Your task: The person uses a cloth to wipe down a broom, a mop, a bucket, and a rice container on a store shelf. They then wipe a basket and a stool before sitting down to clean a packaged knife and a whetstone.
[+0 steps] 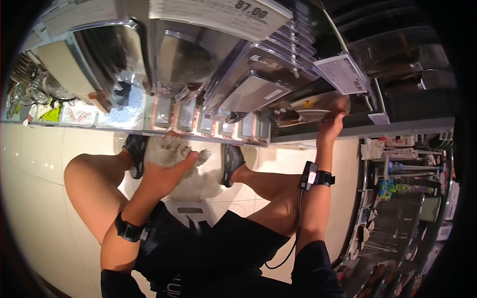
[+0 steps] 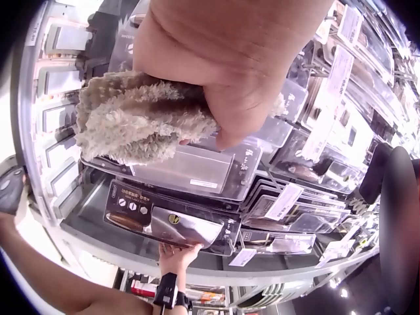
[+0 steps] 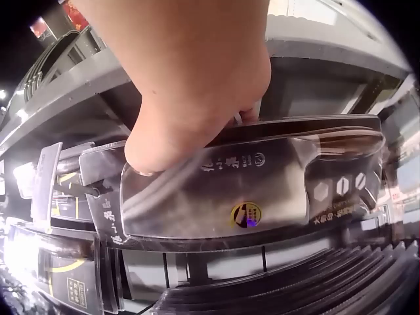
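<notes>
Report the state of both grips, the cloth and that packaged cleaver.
left grip: fingers curled round the fluffy cloth.
right grip: fingers curled over the edge of the packaged cleaver.
fluffy cloth: bunched up, held.
packaged cleaver: in its clear pack, held at the shelf front.
other knife packs: racked in rows on the shelf.

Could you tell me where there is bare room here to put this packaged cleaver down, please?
The pale floor tiles beside the left knee are bare, as is a strip between the right forearm and the side rack. The shelf is crowded: packaged cleavers overlap, leaving hardly a gap for a hand.
</notes>
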Action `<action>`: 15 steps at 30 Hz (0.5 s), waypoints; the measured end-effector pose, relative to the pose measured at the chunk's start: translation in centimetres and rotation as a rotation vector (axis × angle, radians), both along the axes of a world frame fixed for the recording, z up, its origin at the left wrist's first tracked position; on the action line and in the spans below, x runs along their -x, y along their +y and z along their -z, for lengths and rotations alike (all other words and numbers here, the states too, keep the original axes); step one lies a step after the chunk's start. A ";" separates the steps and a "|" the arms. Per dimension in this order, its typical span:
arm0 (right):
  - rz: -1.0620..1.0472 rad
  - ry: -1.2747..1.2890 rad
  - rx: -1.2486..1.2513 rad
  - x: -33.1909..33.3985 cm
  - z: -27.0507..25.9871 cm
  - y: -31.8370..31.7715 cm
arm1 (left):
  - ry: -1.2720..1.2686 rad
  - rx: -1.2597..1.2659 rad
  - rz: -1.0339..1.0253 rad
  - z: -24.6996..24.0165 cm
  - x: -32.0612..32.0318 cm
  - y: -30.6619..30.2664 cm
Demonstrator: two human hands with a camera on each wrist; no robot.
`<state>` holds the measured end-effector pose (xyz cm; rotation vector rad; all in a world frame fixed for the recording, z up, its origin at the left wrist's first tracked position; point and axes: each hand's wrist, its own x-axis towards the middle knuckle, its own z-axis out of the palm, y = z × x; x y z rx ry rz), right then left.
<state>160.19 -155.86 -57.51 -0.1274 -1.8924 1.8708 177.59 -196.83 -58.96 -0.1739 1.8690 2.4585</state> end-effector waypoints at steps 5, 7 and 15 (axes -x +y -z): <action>0.291 -0.282 -0.435 -1.0 -1.0 0.2 | 0.021 0.162 0.040 -0.1 -0.1 -0.4; 0.440 -0.217 -0.271 -2.3 -1.9 -2.4 | 0.003 0.090 0.067 -0.7 -0.2 -0.4; -0.519 0.027 -0.432 -10.4 -0.9 -15.7 | -0.120 0.031 0.033 0.0 -0.7 0.3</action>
